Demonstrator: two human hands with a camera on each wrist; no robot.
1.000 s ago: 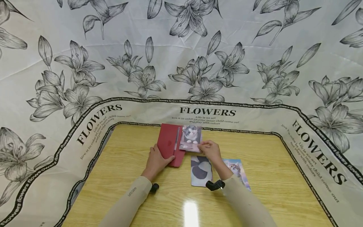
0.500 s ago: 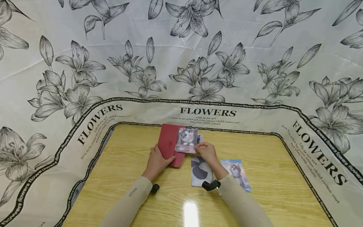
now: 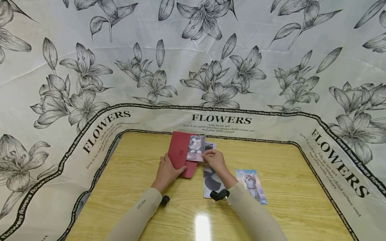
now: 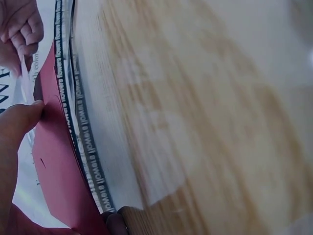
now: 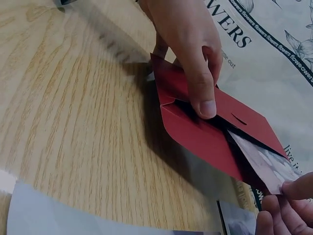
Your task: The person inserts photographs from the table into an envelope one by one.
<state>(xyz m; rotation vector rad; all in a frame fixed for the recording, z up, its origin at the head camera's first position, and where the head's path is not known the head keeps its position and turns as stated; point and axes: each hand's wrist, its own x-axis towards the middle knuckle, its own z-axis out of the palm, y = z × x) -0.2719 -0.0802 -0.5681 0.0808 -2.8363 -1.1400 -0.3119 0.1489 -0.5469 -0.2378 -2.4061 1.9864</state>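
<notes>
A red envelope is gripped along its near edge by my left hand, thumb at its opening. In the right wrist view that opening gapes, and the left thumb presses at the edge of the pocket. My right hand pinches the lower right corner of a cat photo card. The card's left part is inside the envelope's mouth, while its right part sticks out. In the left wrist view the left thumb lies on the envelope and the right fingers hold the card's edge.
A card with dark rounded shapes lies under the right forearm. To its right is a kitten card. Another card shows partly behind the held one. A flower-printed cloth walls the wooden table at the back and sides.
My right hand has moved left, carrying the cat card from beside the envelope's opening partway into it. The left hand and envelope have hardly moved.
</notes>
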